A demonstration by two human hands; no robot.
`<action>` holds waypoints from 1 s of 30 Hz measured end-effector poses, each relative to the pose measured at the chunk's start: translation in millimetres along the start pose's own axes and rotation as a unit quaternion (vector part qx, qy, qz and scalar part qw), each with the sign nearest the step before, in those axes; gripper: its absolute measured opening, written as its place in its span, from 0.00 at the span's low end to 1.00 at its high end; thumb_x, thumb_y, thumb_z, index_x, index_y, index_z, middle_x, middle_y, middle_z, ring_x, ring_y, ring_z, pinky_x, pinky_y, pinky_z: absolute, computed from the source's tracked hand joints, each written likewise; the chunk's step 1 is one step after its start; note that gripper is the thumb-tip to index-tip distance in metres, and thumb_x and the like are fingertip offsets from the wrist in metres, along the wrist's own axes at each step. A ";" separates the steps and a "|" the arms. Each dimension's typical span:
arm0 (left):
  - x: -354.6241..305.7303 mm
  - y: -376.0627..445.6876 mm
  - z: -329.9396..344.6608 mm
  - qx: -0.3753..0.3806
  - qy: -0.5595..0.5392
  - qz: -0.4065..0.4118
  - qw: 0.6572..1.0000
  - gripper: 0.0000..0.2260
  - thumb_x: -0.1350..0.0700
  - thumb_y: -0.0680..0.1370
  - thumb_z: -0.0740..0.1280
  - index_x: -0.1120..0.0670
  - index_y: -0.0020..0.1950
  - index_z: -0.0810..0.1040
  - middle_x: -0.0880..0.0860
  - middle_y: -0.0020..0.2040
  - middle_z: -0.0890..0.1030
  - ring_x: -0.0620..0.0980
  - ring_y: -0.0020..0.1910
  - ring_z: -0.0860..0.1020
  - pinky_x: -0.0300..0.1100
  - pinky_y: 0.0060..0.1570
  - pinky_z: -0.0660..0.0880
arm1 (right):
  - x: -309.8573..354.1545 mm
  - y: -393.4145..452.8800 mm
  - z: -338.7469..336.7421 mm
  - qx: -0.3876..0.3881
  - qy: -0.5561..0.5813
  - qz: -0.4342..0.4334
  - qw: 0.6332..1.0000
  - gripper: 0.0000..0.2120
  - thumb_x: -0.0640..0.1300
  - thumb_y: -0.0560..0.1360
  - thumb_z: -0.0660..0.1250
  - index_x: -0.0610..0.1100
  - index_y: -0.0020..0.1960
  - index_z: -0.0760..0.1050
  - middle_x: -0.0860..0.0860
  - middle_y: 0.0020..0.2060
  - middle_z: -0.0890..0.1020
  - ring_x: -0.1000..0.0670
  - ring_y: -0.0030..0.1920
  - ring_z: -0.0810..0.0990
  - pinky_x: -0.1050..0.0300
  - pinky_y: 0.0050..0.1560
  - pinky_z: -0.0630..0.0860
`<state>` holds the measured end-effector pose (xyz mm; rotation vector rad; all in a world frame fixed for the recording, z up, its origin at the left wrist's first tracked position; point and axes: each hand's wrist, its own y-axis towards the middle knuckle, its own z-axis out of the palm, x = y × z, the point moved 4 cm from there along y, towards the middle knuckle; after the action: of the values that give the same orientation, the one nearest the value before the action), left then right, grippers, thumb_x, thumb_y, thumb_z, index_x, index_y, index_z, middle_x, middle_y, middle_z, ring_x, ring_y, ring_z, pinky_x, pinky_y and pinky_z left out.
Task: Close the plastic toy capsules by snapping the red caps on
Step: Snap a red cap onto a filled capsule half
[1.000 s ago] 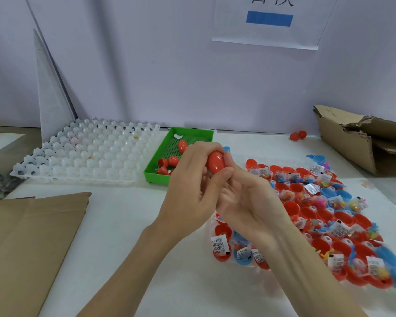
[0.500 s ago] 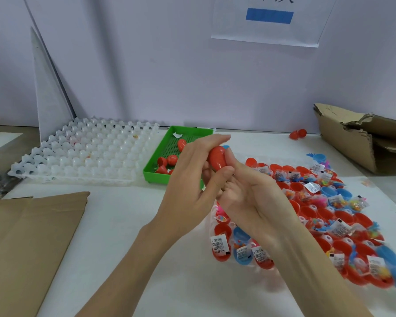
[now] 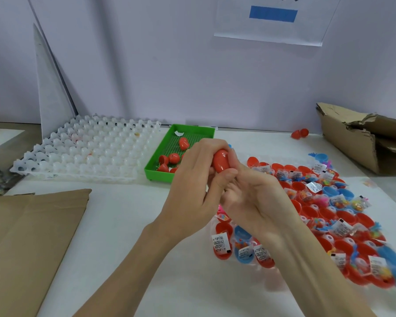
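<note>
Both hands hold one red capsule in mid-air above the table. My left hand curls round it from the left, thumb under its lower end. My right hand grips it from the right and below. Whether the cap is fully seated cannot be told. Several open red and blue capsule halves with toy packets fill a clear tray at the right. A green tray behind my hands holds several red caps and closed capsules.
A white moulded cell tray lies at the back left. Flat cardboard covers the near left. A torn cardboard box stands at the back right, with two loose red caps beside it. A wall closes the back.
The capsule stays gripped between both hands; my left fingers have curled further over its top. The hands have shifted only slightly.
</note>
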<state>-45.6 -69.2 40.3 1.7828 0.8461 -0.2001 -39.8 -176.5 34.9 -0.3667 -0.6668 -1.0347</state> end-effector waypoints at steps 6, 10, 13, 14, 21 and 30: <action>7.2 3.5 -3.9 0.023 -0.008 -0.008 1.000 0.18 0.52 0.84 0.61 0.54 0.73 0.74 0.45 0.68 0.77 0.48 0.68 0.74 0.54 0.67 0.71 | 2.3 -0.1 1.5 0.015 -0.023 -0.017 0.999 0.18 0.43 0.79 0.69 0.35 0.65 0.79 0.40 0.64 0.81 0.45 0.67 0.79 0.54 0.67 0.77; 8.2 1.4 -1.7 -0.010 -0.025 -0.010 1.000 0.18 0.58 0.85 0.62 0.58 0.74 0.71 0.51 0.72 0.74 0.52 0.73 0.72 0.55 0.71 0.71 | 2.8 0.1 1.0 0.025 0.000 -0.009 1.000 0.19 0.42 0.81 0.67 0.38 0.71 0.75 0.39 0.69 0.77 0.43 0.70 0.77 0.50 0.69 0.74; 11.3 2.7 -3.4 -0.039 -0.069 -0.044 0.996 0.14 0.61 0.86 0.58 0.60 0.70 0.74 0.51 0.65 0.77 0.52 0.66 0.76 0.45 0.66 0.73 | 6.0 -0.4 -0.4 0.005 -0.042 -0.031 0.999 0.16 0.43 0.82 0.66 0.40 0.69 0.78 0.41 0.66 0.80 0.44 0.68 0.79 0.52 0.64 0.79; 12.4 3.0 -4.3 -0.046 -0.090 -0.059 0.993 0.14 0.62 0.87 0.56 0.60 0.69 0.75 0.51 0.64 0.78 0.52 0.65 0.77 0.43 0.66 0.72 | 6.7 -0.6 -1.4 -0.011 -0.064 -0.045 0.997 0.16 0.42 0.82 0.66 0.40 0.68 0.78 0.41 0.66 0.81 0.43 0.67 0.80 0.52 0.64 0.79; 16.8 1.1 -5.3 -0.045 -0.185 -0.155 0.970 0.15 0.55 0.87 0.54 0.56 0.66 0.78 0.49 0.60 0.82 0.51 0.63 0.80 0.42 0.63 0.76 | 10.4 -2.0 -6.7 -0.099 -0.170 -0.124 0.973 0.12 0.41 0.79 0.69 0.37 0.61 0.78 0.41 0.54 0.86 0.42 0.55 0.86 0.56 0.55 0.83; 22.4 0.6 -13.0 -0.137 -0.139 -0.159 0.968 0.07 0.54 0.83 0.68 0.52 0.58 0.84 0.48 0.52 0.85 0.52 0.53 0.84 0.48 0.52 0.82 | 15.0 -6.5 -6.4 -0.126 -0.318 -0.227 0.912 0.10 0.44 0.79 0.71 0.45 0.60 0.79 0.50 0.54 0.87 0.49 0.56 0.86 0.61 0.56 0.81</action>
<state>-32.3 -47.8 34.2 1.3175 0.9037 -0.5055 -38.3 -193.2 39.9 -0.8216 -1.2474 -1.4664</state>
